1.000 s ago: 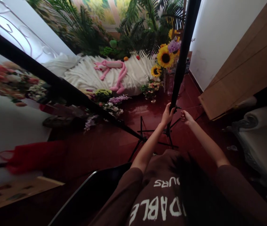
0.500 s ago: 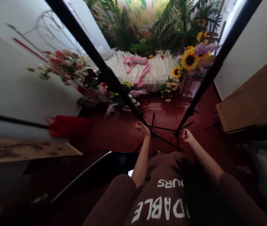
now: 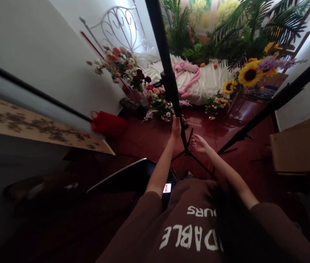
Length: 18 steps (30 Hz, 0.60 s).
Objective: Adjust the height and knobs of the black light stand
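Observation:
Two black stand poles rise from the dark red floor. My left hand (image 3: pixel 175 128) is at the lower part of the left pole (image 3: pixel 171 80), against its left side, with the fingers partly hidden behind it. Just right of that pole is my right hand (image 3: pixel 198 143), fingers loosely curled and a little apart, with nothing visible in it. The right pole (image 3: pixel 270 104) slants up to the right, away from both hands. Thin tripod legs (image 3: pixel 198 163) spread beneath the left pole.
A white-draped bed (image 3: pixel 206 82) with a pink plush toy (image 3: pixel 189 69) stands ahead, among flowers, sunflowers (image 3: pixel 249 74) and palm leaves. At left are a red bag (image 3: pixel 107 123) and a floral panel (image 3: pixel 34 122). A dark panel (image 3: pixel 133 177) lies near my left arm; cardboard (image 3: pixel 301 140) stands right.
The view has swung left. My left hand has moved up to the left pole. My right hand has left the right pole's base, come closer to the left pole, and loosened its fingers.

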Each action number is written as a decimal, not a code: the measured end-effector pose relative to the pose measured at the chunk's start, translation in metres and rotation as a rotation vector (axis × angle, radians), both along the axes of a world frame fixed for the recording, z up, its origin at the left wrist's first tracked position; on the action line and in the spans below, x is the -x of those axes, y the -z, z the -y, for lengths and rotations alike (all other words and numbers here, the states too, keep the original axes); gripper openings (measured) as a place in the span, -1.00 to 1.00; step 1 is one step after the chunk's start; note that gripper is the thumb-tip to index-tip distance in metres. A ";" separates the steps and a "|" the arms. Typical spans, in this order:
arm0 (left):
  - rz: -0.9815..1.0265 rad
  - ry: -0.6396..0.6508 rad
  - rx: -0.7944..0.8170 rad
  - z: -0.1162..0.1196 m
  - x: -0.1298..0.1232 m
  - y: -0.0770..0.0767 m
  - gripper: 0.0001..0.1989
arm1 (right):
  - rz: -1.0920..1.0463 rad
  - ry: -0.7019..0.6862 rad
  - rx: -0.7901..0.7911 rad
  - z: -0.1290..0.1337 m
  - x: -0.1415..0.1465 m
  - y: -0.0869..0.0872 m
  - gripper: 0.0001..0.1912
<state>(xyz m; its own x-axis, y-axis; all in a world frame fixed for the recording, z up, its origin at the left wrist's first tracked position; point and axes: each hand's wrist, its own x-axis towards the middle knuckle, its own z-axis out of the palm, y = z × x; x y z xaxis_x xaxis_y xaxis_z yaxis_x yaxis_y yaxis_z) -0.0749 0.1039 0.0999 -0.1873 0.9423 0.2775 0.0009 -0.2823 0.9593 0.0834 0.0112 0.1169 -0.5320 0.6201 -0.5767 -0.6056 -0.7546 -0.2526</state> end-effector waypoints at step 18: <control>-0.035 -0.091 -0.013 -0.004 -0.005 0.011 -0.36 | 0.066 -0.041 -0.372 -0.039 0.037 -0.035 -0.61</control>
<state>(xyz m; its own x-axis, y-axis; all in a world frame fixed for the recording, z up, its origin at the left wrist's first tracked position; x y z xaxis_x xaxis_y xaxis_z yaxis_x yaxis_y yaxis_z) -0.0698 0.1082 0.0891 -0.2615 0.9182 0.2977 0.0602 -0.2923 0.9544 0.0460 0.0499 0.1522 -0.5301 0.7722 -0.3502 -0.5496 -0.6275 -0.5515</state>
